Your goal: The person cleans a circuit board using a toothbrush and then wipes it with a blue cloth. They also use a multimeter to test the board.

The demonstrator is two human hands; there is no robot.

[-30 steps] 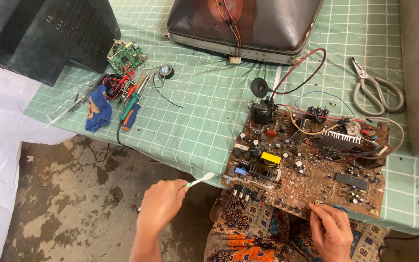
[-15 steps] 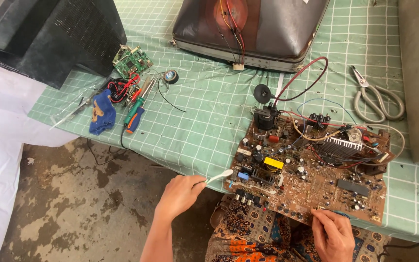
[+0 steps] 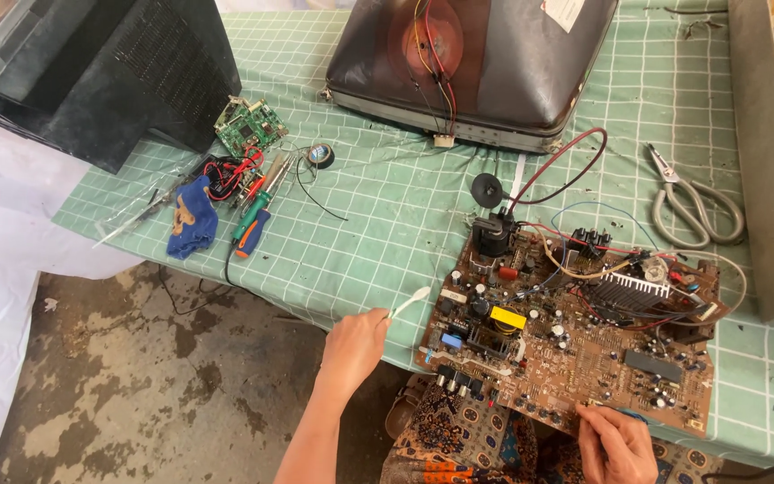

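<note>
Fingers of the left hand [image 3: 351, 350] are pinching a white swab [image 3: 409, 302] just beside the board [image 3: 575, 350] lying on the bench [image 3: 387, 206]; right hand [image 3: 618, 444] fingers are gripping the board's near edge; light, steady strokes suit the components best.

From my view, both of my hands are bare: no gloves, rings or watch on either. The left hand [image 3: 354, 348] enters from the bottom centre of the frame on a bare forearm with no sleeve in sight. Only the right hand [image 3: 618, 444] shows at the lower right. Between them, at the bottom edge, I see patterned cloth [image 3: 459, 444] in orange, brown and blue over my lap.
</note>
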